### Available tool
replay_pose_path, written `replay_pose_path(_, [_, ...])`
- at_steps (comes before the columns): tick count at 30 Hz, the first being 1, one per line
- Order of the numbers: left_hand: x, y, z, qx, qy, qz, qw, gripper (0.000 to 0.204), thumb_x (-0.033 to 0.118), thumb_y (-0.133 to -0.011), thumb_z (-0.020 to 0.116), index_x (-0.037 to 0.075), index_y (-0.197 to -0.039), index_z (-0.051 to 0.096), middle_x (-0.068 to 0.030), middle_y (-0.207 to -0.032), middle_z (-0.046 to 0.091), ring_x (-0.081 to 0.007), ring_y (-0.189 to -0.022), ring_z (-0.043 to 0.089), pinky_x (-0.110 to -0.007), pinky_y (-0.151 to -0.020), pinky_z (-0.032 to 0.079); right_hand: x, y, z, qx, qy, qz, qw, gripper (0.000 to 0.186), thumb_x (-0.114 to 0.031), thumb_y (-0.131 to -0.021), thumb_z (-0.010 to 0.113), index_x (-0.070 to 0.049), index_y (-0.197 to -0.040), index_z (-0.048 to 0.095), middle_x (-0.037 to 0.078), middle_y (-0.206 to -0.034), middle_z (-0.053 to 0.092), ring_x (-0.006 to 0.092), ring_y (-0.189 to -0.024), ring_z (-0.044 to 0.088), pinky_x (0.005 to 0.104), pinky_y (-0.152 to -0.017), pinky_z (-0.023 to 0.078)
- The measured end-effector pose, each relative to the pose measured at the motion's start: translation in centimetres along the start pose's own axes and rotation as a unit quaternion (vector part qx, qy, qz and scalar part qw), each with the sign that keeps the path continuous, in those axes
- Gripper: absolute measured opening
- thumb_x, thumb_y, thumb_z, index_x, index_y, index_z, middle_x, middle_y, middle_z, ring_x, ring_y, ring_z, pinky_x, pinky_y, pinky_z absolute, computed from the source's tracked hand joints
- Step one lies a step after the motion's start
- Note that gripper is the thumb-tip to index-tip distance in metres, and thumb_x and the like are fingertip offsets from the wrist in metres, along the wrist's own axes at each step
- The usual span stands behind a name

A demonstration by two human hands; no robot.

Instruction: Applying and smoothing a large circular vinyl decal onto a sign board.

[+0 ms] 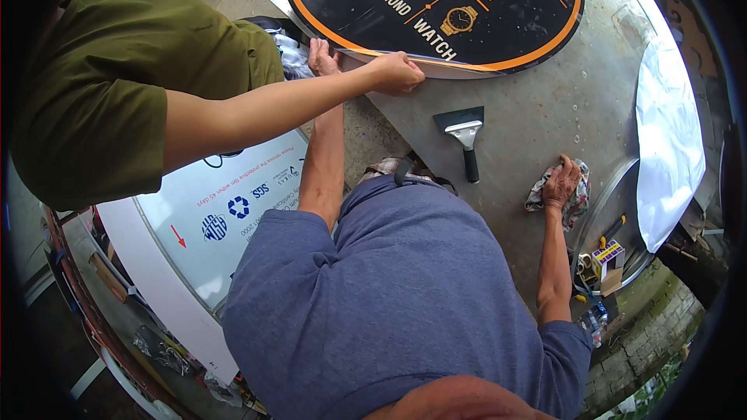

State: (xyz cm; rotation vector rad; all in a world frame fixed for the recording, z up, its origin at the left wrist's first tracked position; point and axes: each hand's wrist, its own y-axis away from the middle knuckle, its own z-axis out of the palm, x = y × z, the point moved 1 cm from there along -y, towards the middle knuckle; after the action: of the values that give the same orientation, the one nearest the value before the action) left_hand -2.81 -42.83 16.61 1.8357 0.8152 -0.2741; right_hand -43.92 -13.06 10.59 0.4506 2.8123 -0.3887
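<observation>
A large oval sign (510,35), black with an orange border and light lettering, lies at the top of the table. At its lower left rim is my left hand (324,58), fingers curled at the edge and partly hidden by a co-worker's forearm. My right hand (563,181) presses down on a crumpled patterned cloth (577,206) on the metal tabletop (517,136). Between my hands lies a squeegee (465,136) with a dark blade and black handle. A co-worker's hand (398,74) pinches clear film at the sign's near edge.
The co-worker in a green shirt (132,70) leans in from the left. On the right are white sheeting (669,140), a small box (607,263) and a yellow-black cutter (613,231). A film-covered panel (194,210) stands at lower left.
</observation>
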Motion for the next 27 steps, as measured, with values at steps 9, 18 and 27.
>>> replay_pose_path(9, [-6.3, -3.2, -2.1, 0.118, 0.125, -0.091, 0.981, 0.020, 0.010, -0.078, 0.074, 0.004, -0.088, 0.058, -0.0055, -0.091, 0.067, -0.0216, -0.089, 0.066, -0.031, -0.082, 0.053, 0.1, -0.4, -0.1, 0.008, 0.002, -0.003, 1.000, 0.031, -0.009, -0.087, 0.052, -0.009, -0.118, 0.056, 0.014, -0.112, 0.055, 0.0331, -0.111, 0.049, 0.0452, -0.100, 0.035])
replay_pose_path(18, [16.0, 0.8, 2.5, -0.301, -0.453, 0.719, 0.433, 0.043, 0.016, -0.094, 0.059, 0.002, -0.133, 0.047, -0.0132, -0.129, 0.055, -0.0241, -0.122, 0.052, -0.040, -0.102, 0.046, -0.6, -0.6, -0.8, 0.022, -0.013, 0.026, 0.999, 0.031, -0.009, -0.086, 0.053, -0.009, -0.116, 0.056, 0.015, -0.111, 0.053, 0.0339, -0.109, 0.050, 0.0450, -0.097, 0.037])
replay_pose_path(27, [7.6, 1.4, -2.1, -0.438, -0.508, 0.656, 0.346, 0.042, 0.023, -0.084, 0.074, 0.014, -0.120, 0.054, -0.0023, -0.112, 0.060, -0.0149, -0.100, 0.058, -0.031, -0.072, 0.051, -0.3, -0.6, -1.0, 0.024, -0.030, 0.015, 0.999, 0.030, -0.008, -0.085, 0.053, -0.007, -0.114, 0.055, 0.015, -0.108, 0.052, 0.0344, -0.107, 0.049, 0.0449, -0.097, 0.038])
